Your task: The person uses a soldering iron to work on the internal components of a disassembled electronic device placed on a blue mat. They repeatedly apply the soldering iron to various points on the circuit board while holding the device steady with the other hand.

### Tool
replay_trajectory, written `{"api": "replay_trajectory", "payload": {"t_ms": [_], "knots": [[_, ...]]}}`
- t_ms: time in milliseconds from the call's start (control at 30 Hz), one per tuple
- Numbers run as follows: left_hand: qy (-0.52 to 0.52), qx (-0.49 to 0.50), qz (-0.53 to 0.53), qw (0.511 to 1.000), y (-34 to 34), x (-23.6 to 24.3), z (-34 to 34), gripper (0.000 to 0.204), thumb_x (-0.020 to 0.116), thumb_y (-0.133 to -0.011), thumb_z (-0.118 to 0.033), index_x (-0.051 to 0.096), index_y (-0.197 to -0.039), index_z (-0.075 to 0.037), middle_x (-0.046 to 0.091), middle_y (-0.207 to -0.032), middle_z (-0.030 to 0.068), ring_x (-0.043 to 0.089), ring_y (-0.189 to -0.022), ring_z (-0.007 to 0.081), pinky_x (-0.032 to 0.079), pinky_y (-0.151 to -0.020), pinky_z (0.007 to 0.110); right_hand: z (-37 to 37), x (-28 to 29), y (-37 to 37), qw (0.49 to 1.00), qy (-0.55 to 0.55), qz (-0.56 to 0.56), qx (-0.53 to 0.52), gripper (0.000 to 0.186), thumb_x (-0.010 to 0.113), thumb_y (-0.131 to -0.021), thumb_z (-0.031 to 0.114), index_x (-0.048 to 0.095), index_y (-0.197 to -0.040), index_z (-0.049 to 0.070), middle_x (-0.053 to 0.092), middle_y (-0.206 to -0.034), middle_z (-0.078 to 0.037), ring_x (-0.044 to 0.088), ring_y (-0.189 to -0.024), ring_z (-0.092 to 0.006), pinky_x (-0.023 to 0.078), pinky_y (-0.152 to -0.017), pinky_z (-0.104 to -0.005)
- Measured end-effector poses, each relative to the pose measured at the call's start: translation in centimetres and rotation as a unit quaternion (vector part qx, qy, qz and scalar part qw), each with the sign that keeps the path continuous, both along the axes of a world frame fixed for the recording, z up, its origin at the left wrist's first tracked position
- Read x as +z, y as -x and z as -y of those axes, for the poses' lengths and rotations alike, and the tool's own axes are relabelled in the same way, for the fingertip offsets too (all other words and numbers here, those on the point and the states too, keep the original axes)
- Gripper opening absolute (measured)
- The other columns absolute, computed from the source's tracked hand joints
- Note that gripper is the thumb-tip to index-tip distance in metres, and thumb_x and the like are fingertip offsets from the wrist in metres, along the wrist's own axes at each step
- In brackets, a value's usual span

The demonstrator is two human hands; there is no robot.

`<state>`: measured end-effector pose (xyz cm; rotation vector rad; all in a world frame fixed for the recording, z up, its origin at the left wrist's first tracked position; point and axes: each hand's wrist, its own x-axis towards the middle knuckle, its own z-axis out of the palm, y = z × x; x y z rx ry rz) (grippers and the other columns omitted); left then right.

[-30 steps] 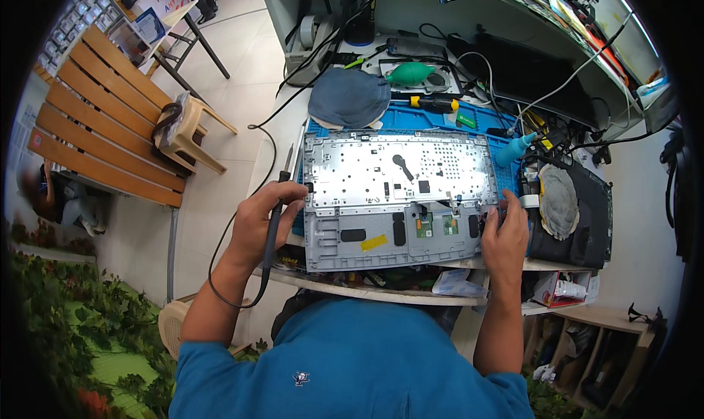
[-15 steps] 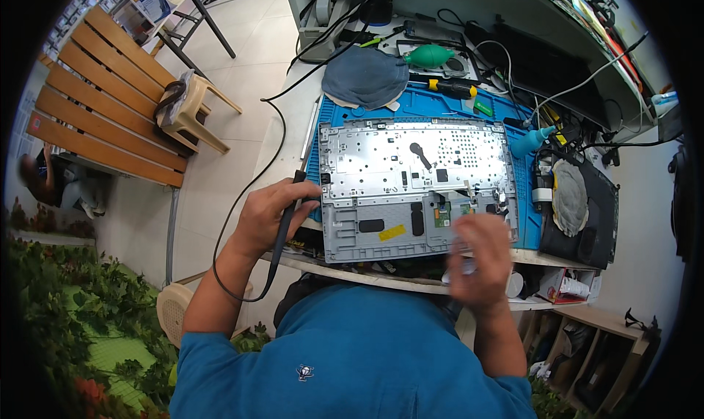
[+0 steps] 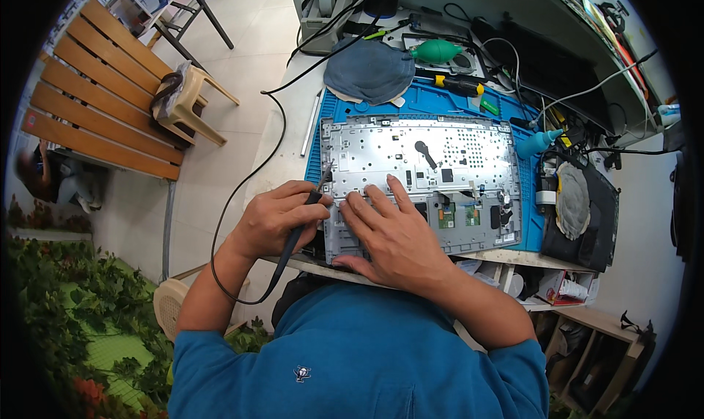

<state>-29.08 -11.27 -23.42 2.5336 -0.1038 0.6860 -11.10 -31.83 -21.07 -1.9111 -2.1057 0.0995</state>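
A silver-grey laptop palm-rest cover [image 3: 370, 149] lies inside-up on a blue work mat [image 3: 314, 155]. My left hand [image 3: 273, 219] is closed round the black handle of a corded soldering iron [image 3: 287, 252]. The iron's thin metal tip reaches the left edge of the cover, near a small dark part; whether it touches cannot be made out. My right hand [image 3: 400, 241] lies flat with fingers spread on the lower left of the cover, hiding part of it. Small green circuit boards [image 3: 446, 215] show to the right of that hand.
A grey cloth pad [image 3: 370, 71], a green air blower [image 3: 435, 51] and a yellow-black screwdriver [image 3: 459, 86] lie behind the cover. A teal bottle [image 3: 537, 142] stands to its right. The iron's black cable [image 3: 233, 203] loops past my left forearm. A wooden bench [image 3: 110, 89] stands at left.
My right hand has moved left from the cover's lower right and now rests flat on its lower left. My left hand has tilted the iron's tip onto or over the cover's left edge.
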Motion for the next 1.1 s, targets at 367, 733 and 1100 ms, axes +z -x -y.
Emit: {"api": "replay_trajectory", "payload": {"t_ms": [367, 733, 1100], "knots": [[0.011, -0.017, -0.015, 1.0, -0.19, -0.37, -0.37, 0.04, 0.083, -0.071, 0.005, 0.071, -0.105, -0.012, 0.082, -0.114, 0.0092, 0.079, -0.105, 0.0325, 0.068, -0.081, 0.04, 0.01, -0.79, -0.01, 0.999, -0.034, -0.015, -0.009, 0.078, 0.071, -0.097, 0.062, 0.071, -0.135, -0.005, 0.065, -0.139, -0.017, 0.057, -0.136, -0.0374, 0.033, -0.125, -0.0646], [0.001, -0.007, -0.015, 1.0, -0.16, -0.06, -0.16, 0.039, 0.082, -0.072, 0.004, 0.072, -0.106, -0.011, 0.081, -0.114, 0.0066, 0.078, -0.106, 0.0314, 0.067, -0.083, 0.038, 0.14, -0.9, -0.12, 1.0, -0.021, 0.005, -0.021, 0.084, 0.07, -0.096, 0.07, 0.067, -0.143, 0.001, 0.064, -0.143, -0.011, 0.055, -0.138, -0.0308, 0.034, -0.124, -0.0629], [-0.031, -0.019, -0.012, 0.999, -0.33, -0.27, -0.63, 0.042, 0.081, -0.068, 0.004, 0.072, -0.106, -0.01, 0.081, -0.113, 0.0087, 0.078, -0.099, 0.0331, 0.066, -0.082, 0.041, -0.56, -0.61, -0.46, 1.0, -0.011, -0.022, -0.001, 0.093, 0.07, -0.091, 0.075, 0.067, -0.141, -0.003, 0.062, -0.142, -0.014, 0.053, -0.138, -0.0354, 0.032, -0.125, -0.0632]]}}
